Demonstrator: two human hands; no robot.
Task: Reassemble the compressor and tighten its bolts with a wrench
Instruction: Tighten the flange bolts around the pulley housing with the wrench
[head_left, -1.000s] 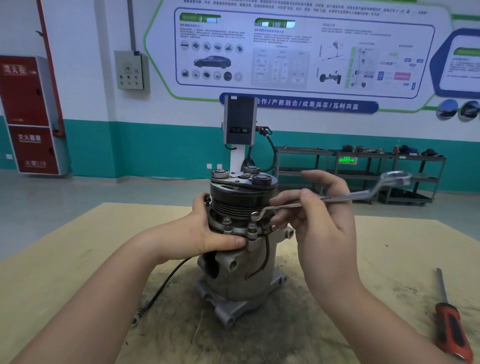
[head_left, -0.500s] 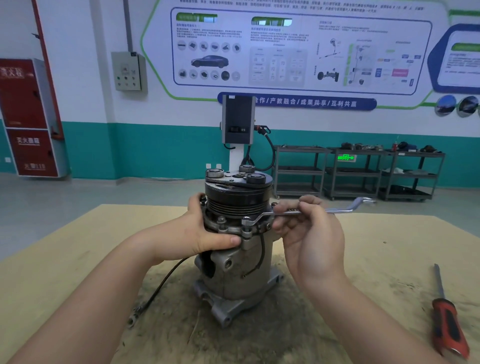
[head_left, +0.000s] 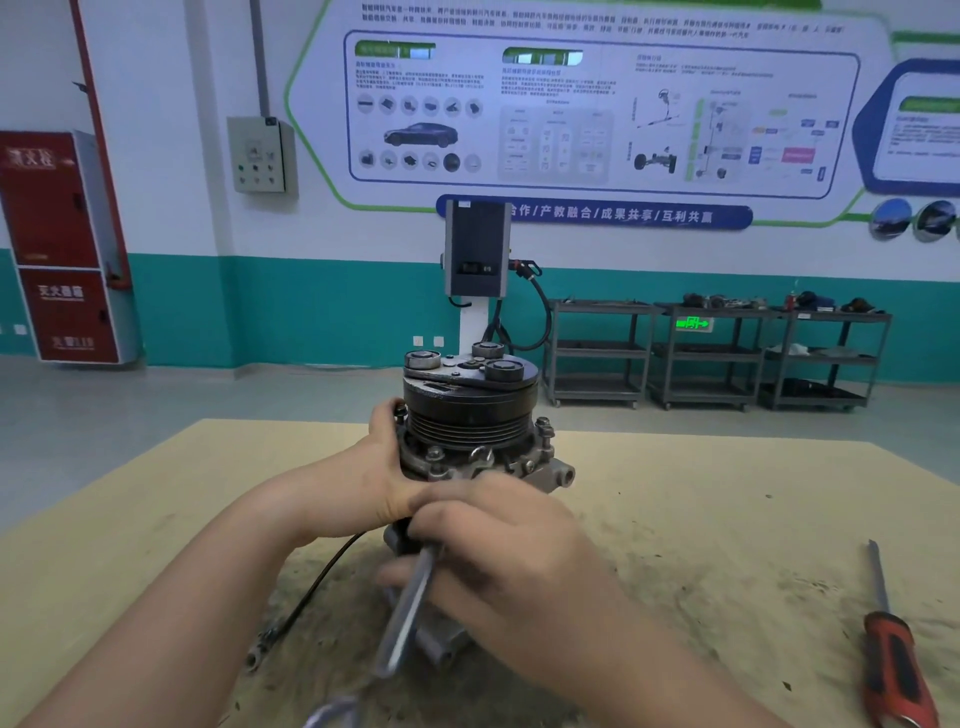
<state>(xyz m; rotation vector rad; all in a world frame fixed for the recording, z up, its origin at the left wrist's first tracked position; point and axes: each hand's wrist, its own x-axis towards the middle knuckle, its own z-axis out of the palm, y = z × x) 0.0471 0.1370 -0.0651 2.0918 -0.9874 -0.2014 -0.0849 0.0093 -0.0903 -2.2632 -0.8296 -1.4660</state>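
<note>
1. Steel wrench (head_left: 410, 603) has swung from about 3 o'clock of the compressor (head_left: 467, 415) round to 6 o'clock, its head on a front flange bolt (head_left: 480, 457)
2. Right hand (head_left: 498, 561): fingers curled round the wrench shaft
3. Left hand (head_left: 384, 467): grips the flange at 9 o'clock, steadying the compressor, which stands upright at the middle of the wooden table (head_left: 727, 519)
4. Judgement: 1 tightening stroke done; re-seating likely needed
5. Screwdriver (head_left: 893, 649) lies idle at 4 o'clock

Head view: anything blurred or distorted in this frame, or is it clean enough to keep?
Head view: wrench and right hand smeared by motion blur; compressor and left hand sharp; wide-angle bowing on the wall poster; lighting even, no glare.
</note>
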